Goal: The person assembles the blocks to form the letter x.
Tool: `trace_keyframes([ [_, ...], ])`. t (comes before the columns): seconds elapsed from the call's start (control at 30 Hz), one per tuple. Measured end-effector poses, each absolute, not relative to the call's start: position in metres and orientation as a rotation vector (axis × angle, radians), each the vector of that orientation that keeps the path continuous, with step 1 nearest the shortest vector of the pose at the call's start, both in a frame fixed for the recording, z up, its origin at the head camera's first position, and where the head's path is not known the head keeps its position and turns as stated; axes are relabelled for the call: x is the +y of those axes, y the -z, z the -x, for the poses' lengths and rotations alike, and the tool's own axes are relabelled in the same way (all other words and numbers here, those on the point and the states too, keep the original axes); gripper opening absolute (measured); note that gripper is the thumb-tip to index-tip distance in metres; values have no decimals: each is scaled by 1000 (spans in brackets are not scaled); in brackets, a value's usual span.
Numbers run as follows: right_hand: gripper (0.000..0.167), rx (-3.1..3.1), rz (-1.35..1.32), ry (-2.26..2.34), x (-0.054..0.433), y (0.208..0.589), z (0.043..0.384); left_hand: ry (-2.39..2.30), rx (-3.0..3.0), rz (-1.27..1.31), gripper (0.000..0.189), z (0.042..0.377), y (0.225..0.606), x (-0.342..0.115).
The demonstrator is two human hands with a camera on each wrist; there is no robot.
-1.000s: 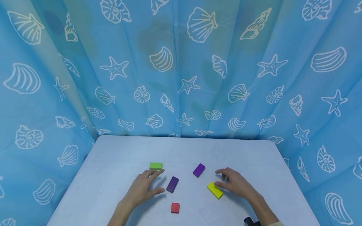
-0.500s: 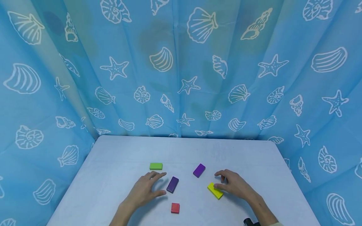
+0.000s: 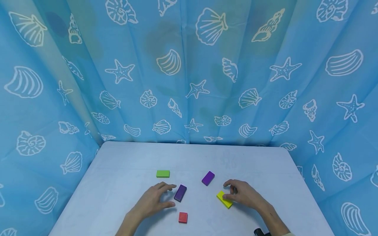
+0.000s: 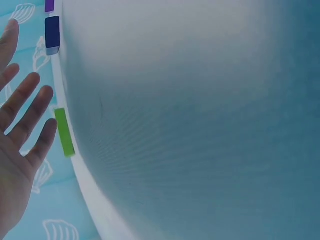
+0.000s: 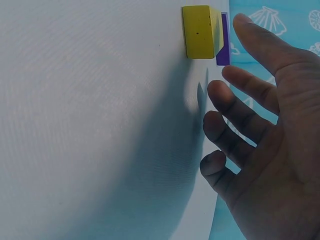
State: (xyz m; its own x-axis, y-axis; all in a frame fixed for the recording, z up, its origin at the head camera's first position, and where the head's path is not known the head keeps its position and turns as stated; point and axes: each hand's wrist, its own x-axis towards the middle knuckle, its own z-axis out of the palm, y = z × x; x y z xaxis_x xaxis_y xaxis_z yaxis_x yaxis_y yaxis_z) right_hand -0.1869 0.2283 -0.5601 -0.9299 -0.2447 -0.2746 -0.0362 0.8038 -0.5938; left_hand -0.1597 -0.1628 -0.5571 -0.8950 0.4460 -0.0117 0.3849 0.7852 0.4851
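In the head view my left hand hovers over the table with fingers spread, just left of a dark purple block. Its fingers look extended and hold nothing in the left wrist view. My right hand is above and to the right of a yellow block; the thumb overlaps the block from above. The right wrist view shows a gap between that hand's loosely bent fingers and the yellow block. A lighter purple block lies between the hands, farther back. A small red block lies nearest the front.
A green block lies at the left, beyond the left hand. The white table ends at a blue curtain printed with shells and starfish. A black object shows at the bottom edge beside the right forearm.
My left hand has moved right and slightly nearer the front, away from the green block and towards the dark purple block. The right hand has lowered slightly. The blocks stay put.
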Motion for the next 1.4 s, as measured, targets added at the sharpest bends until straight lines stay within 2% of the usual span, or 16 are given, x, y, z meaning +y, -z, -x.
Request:
trace_keyframes([
  [1.4, 48, 2570, 314, 873, 227, 561, 185, -823, 2513, -682, 45, 158, 558, -144],
])
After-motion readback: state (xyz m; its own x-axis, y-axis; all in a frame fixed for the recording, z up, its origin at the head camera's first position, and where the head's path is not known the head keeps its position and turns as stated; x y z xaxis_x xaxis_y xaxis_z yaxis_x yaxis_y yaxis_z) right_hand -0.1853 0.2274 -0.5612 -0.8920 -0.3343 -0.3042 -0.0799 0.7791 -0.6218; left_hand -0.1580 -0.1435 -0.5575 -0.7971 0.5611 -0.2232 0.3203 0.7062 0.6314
